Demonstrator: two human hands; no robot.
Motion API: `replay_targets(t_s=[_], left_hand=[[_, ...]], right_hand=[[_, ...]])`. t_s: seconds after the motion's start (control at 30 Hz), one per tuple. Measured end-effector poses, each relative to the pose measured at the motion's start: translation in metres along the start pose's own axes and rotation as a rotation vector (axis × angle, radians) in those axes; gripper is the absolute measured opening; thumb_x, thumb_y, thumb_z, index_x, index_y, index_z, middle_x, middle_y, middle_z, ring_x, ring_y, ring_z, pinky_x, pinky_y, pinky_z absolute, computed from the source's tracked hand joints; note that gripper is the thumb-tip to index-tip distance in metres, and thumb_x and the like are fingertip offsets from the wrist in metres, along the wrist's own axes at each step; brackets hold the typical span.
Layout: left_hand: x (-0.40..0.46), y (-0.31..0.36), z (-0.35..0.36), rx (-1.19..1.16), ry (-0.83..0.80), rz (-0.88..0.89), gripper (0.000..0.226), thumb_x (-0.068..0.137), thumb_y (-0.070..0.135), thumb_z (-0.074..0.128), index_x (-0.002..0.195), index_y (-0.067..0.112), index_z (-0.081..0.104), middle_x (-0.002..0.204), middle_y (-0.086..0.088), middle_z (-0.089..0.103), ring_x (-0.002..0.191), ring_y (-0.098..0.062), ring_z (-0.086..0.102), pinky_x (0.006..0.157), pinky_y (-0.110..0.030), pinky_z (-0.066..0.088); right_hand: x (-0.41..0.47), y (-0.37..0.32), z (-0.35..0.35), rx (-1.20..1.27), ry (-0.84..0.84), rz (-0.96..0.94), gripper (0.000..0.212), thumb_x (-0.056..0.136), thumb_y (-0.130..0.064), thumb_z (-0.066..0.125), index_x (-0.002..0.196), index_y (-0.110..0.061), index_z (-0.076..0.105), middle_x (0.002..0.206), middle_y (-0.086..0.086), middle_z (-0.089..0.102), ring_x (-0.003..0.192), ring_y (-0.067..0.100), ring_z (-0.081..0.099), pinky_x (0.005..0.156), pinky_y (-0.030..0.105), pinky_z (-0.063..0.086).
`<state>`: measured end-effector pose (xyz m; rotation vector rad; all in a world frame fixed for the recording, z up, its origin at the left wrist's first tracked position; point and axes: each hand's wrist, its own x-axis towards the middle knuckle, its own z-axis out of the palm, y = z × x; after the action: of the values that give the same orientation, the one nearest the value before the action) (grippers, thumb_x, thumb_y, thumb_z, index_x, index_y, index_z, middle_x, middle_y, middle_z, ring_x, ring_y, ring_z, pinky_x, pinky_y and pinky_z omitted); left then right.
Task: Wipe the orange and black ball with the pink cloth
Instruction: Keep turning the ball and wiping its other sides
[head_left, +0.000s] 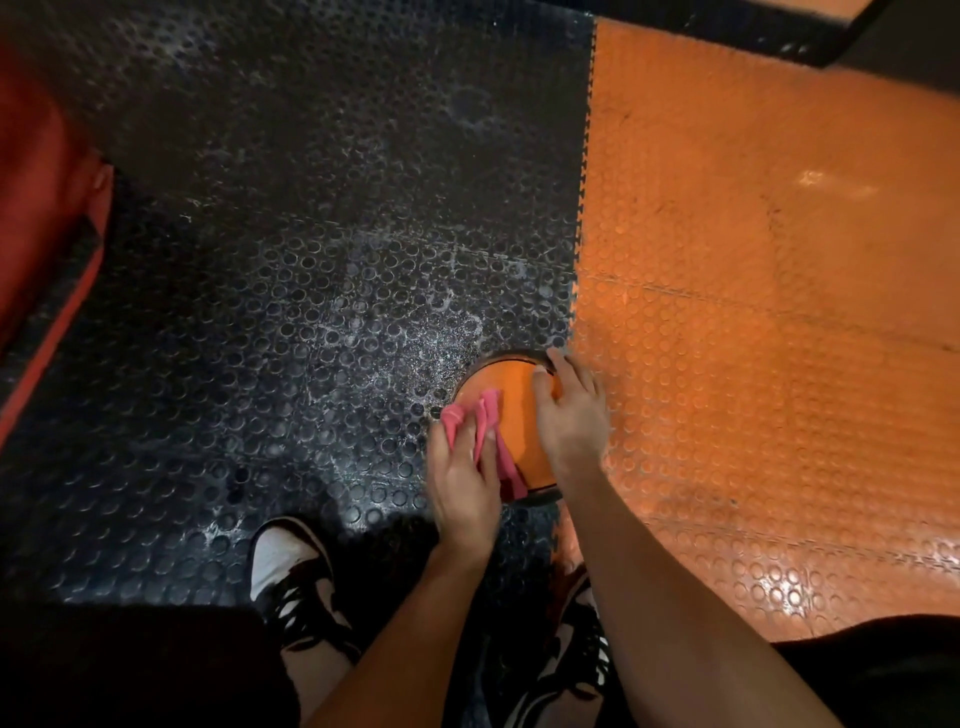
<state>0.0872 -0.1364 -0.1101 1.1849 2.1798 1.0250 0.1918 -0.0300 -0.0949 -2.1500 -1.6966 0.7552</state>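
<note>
Ball (511, 410), orange with black bands at its rim, sitting on the floor right at the seam between black studded mat (291, 291) and orange studded mat (753, 332). Left hand (462, 480) on the ball's near-left side, fingers curled around a bunched pink cloth (491, 439) and pressing it against the orange surface; folds of cloth poking out above and to the right of the fingers. Right hand (569, 410) laid over the ball's right side, fingers spread and bent to the curve, steadying it, grasping nothing else. Below, two black-and-white sneakers: one (291, 577) on the black mat left of the forearms, the other (576, 654) partly hidden between them. Red padded edge (47, 249) at far left.
</note>
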Motion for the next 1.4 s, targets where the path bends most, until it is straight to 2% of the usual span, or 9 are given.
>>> replay_targets(t_s=[0.2,0.37,0.57,0.77,0.9,1.07,1.13,1.23,1.4], left_hand=[[0.06,0.019,0.008,0.085,-0.09,0.035,0.042,0.103,0.044,0.047,0.127,0.018,0.069,0.114,0.002,0.055,0.099,-0.011,0.054,0.084,-0.03,0.055],[0.125,0.033,0.017,0.182,-0.268,-0.009,0.033,0.102,0.039,0.055,0.102,0.011,0.071,0.1,-0.002,0.06,0.081,-0.012,0.057,0.057,-0.015,0.04],[0.046,0.021,0.006,-0.005,-0.114,0.032,0.041,0.104,0.043,0.049,0.131,0.016,0.065,0.127,0.0,0.053,0.107,-0.01,0.055,0.092,-0.028,0.055],[0.007,0.011,0.017,-0.038,-0.002,0.112,0.04,0.102,0.041,0.054,0.135,0.022,0.065,0.127,-0.003,0.057,0.104,-0.01,0.057,0.08,-0.026,0.055],[0.069,0.035,0.022,0.07,-0.137,0.032,0.038,0.102,0.039,0.053,0.128,0.014,0.067,0.121,0.0,0.057,0.102,-0.011,0.056,0.083,-0.031,0.058],[0.133,0.05,0.024,0.171,-0.338,-0.044,0.034,0.104,0.035,0.054,0.111,0.006,0.07,0.108,-0.004,0.061,0.085,-0.011,0.057,0.056,-0.013,0.039],[0.126,0.048,0.022,0.142,-0.308,-0.032,0.036,0.104,0.037,0.053,0.115,0.006,0.068,0.112,-0.004,0.06,0.089,-0.01,0.055,0.064,-0.015,0.048],[0.085,0.036,0.015,0.066,-0.208,0.023,0.045,0.105,0.043,0.046,0.128,0.009,0.064,0.129,-0.005,0.055,0.105,-0.008,0.051,0.092,-0.026,0.054],[0.002,0.006,0.018,-0.082,-0.072,0.013,0.043,0.102,0.044,0.051,0.137,0.021,0.063,0.136,-0.003,0.056,0.108,-0.012,0.06,0.087,-0.034,0.061]], right_hand=[[-0.006,-0.003,0.004,-0.079,0.03,-0.056,0.064,0.095,-0.065,0.036,0.151,-0.037,0.052,0.16,-0.008,0.047,0.15,0.025,0.035,0.12,0.057,0.029],[-0.014,0.0,0.011,-0.089,0.053,-0.095,0.06,0.096,-0.063,0.041,0.146,-0.036,0.057,0.156,-0.008,0.051,0.148,0.024,0.039,0.12,0.055,0.032],[0.009,0.002,-0.003,0.041,0.034,-0.004,0.057,0.096,-0.062,0.04,0.143,-0.037,0.06,0.151,-0.008,0.056,0.139,0.021,0.049,0.111,0.044,0.043],[0.013,0.011,-0.007,0.108,0.019,0.041,0.049,0.101,-0.057,0.043,0.144,-0.039,0.058,0.153,-0.006,0.054,0.14,0.024,0.048,0.113,0.047,0.043],[0.003,0.006,-0.009,0.106,0.04,0.027,0.057,0.095,-0.059,0.04,0.144,-0.038,0.06,0.154,-0.007,0.053,0.141,0.024,0.048,0.112,0.052,0.045],[0.005,0.002,-0.012,0.084,0.006,0.021,0.062,0.093,-0.064,0.036,0.145,-0.038,0.059,0.155,-0.01,0.052,0.141,0.022,0.047,0.111,0.048,0.045],[0.011,0.003,-0.014,0.114,0.014,0.026,0.054,0.097,-0.058,0.043,0.142,-0.035,0.062,0.151,-0.007,0.057,0.137,0.022,0.051,0.107,0.041,0.044],[0.025,0.001,-0.02,0.151,-0.006,0.084,0.045,0.104,-0.051,0.048,0.143,-0.032,0.062,0.144,-0.002,0.063,0.123,0.02,0.059,0.091,0.03,0.041],[0.048,0.001,-0.022,0.193,-0.048,0.201,0.047,0.104,-0.049,0.045,0.145,-0.032,0.061,0.135,0.005,0.07,0.12,0.029,0.065,0.09,0.031,0.045]])
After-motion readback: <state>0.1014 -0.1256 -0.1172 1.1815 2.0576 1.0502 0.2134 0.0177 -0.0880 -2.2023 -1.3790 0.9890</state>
